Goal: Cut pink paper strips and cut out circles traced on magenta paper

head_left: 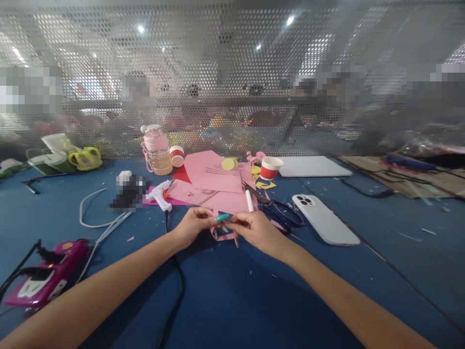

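My left hand (193, 226) pinches a small teal piece (222, 218) over the blue table, near the middle of the view. Close beside it on the right, my right hand (257, 231) has its fingertips pressed together at the same spot; a thin brownish strip pokes out below them. A loop of pink strip (222, 238) hangs under both hands. Just beyond lie pink paper sheets (228, 201), a white pen (249, 200) and dark blue scissors (279, 213). The white glue gun (160, 196) rests left of the sheets.
A pink bottle (157, 151) and red-white cups (271, 168) stand at the back, before a perforated metal screen (232, 58). A white phone (326, 220) lies right. At left are a purple power strip (54, 274) and cables. A white flat panel (312, 166) lies behind.
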A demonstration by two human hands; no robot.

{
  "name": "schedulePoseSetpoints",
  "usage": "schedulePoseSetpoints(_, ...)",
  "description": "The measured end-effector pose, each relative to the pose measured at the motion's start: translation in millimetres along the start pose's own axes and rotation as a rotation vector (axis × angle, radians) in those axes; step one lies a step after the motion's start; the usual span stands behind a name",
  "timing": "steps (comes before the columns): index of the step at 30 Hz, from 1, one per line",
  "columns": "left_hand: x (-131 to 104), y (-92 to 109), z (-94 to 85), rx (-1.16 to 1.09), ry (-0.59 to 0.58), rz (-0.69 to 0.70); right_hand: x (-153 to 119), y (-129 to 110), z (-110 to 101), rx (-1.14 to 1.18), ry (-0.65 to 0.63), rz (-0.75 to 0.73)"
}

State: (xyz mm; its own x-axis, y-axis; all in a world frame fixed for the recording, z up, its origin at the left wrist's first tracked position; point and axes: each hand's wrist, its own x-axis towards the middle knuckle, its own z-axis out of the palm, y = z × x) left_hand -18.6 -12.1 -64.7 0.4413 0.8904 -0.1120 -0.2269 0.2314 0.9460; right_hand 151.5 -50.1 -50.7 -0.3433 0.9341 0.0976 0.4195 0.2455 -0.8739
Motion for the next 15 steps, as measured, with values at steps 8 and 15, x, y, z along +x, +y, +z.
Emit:
schedulePoseSetpoints(8, 2.3, -2.9, -2.0, 0.084, 0.033, -0.010, 0.1, -4.7, -3.5, 0.216, 0.094, 0.037)
schedulePoseSetpoints(15, -0.4, -6.2, 3.3, 0.266, 0.009, 0.202, 4.0, 1.3, 5.2, 0.171, 0.251, -0.098)
